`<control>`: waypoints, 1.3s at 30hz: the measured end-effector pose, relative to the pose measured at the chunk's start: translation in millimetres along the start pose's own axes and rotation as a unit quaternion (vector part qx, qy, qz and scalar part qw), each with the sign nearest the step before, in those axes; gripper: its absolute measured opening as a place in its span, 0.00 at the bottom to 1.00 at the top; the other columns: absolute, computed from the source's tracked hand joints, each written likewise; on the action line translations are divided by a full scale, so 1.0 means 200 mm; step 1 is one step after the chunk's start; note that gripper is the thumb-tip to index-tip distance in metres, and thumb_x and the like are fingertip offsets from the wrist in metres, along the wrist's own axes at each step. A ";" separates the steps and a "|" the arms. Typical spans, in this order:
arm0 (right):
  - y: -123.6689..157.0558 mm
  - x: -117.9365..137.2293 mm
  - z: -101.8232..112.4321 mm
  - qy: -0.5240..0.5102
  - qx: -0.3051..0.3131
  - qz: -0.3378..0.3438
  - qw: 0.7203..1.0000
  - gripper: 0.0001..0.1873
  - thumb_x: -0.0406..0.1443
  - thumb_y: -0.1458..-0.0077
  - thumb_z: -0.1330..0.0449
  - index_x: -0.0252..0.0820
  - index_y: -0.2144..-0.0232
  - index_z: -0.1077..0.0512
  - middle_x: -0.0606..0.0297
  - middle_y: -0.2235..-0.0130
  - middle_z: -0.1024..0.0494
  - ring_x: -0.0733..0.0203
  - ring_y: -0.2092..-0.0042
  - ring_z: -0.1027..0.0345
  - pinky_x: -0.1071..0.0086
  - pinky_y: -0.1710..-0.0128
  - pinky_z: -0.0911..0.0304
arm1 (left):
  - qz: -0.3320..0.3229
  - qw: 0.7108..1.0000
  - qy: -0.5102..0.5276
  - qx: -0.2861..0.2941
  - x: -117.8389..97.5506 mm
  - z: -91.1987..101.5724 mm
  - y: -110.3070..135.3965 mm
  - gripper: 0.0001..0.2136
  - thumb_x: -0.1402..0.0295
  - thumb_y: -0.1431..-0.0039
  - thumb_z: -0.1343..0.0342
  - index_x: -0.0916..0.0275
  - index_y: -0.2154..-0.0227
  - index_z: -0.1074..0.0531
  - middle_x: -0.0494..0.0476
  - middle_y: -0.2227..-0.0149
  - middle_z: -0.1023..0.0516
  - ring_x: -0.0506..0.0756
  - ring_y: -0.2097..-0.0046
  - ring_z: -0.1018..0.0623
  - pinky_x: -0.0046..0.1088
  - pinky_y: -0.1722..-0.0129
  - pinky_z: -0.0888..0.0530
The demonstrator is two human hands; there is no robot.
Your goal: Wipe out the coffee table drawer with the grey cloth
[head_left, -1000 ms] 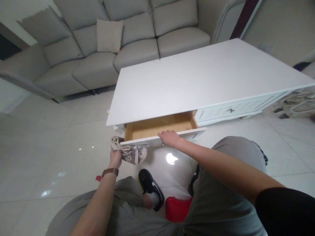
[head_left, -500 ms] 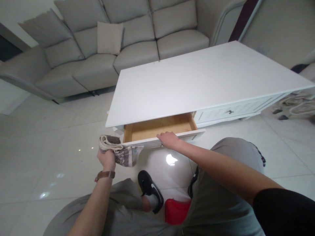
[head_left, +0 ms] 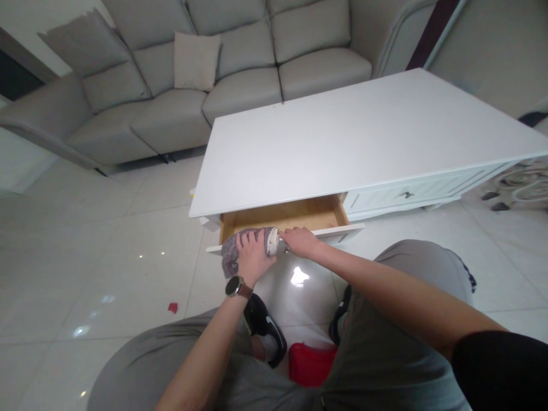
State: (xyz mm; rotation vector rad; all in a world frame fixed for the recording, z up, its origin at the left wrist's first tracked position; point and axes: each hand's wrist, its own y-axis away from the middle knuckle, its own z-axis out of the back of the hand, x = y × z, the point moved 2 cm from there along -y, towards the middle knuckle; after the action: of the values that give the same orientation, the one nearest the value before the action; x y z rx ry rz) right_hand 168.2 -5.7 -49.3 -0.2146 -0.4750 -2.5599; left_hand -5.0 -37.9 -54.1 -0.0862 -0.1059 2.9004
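A white coffee table [head_left: 351, 131] has one wooden drawer [head_left: 291, 212] pulled out toward me. My left hand [head_left: 252, 257], with a watch on the wrist, is closed on a grey patterned cloth [head_left: 231, 251] and presses it onto the drawer's front edge. My right hand [head_left: 299, 241] rests on the drawer front just right of the cloth, fingers curled over its top edge. No contents show in the visible part of the drawer.
A grey sofa [head_left: 180, 97] with a beige cushion [head_left: 196, 52] stands behind the table. A second drawer [head_left: 406, 194] to the right is closed. My knees, a black shoe [head_left: 265, 325] and a red object [head_left: 310, 365] are on the glossy tiled floor below.
My left hand has swung right and up with the cloth, from left of the drawer's corner onto its front edge. My right hand has stayed on the drawer front.
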 end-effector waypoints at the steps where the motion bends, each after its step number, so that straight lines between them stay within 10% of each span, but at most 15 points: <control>1: 0.00 0.00 0.00 0.001 -0.001 0.001 1.000 0.20 0.35 0.34 0.48 0.43 0.41 0.34 0.50 0.47 0.23 0.47 0.49 0.27 0.58 0.52 0.33 | 0.003 1.000 0.000 -0.001 -0.01 0.00 -0.01 0.35 0.56 0.52 0.34 0.61 0.41 0.34 0.70 0.47 0.27 0.73 0.42 0.31 0.57 0.32 0.48; 16: 0.03 0.00 -0.01 0.017 -0.014 0.014 1.000 0.18 0.34 0.36 0.47 0.39 0.45 0.33 0.47 0.46 0.24 0.46 0.48 0.29 0.57 0.52 0.35 | 0.027 0.998 -0.037 0.037 0.35 0.06 -0.06 0.24 0.52 0.50 0.36 0.56 0.52 0.29 0.63 0.55 0.22 0.68 0.50 0.26 0.47 0.45 0.35; 31: 0.02 0.01 -0.03 0.016 -0.017 0.002 1.000 0.22 0.36 0.38 0.44 0.35 0.43 0.34 0.45 0.46 0.24 0.44 0.47 0.29 0.54 0.48 0.37 | -0.010 1.000 0.008 0.015 -0.03 0.02 -0.08 0.24 0.58 0.49 0.35 0.58 0.49 0.30 0.67 0.50 0.25 0.70 0.46 0.30 0.51 0.41 0.40; 39: 0.03 -0.02 -0.01 0.015 -0.002 0.027 1.000 0.20 0.36 0.39 0.44 0.37 0.45 0.32 0.47 0.46 0.24 0.44 0.46 0.28 0.56 0.51 0.34 | 0.049 0.997 -0.017 0.058 0.38 0.05 -0.03 0.26 0.55 0.49 0.37 0.57 0.48 0.30 0.63 0.50 0.23 0.68 0.45 0.28 0.49 0.37 0.42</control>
State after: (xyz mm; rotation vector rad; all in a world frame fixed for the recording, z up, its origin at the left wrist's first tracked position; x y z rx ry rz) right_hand 173.7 -9.6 -50.5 -0.1871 -0.4478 -2.5087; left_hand -76.9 -14.4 -47.3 -0.0215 0.0637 2.9998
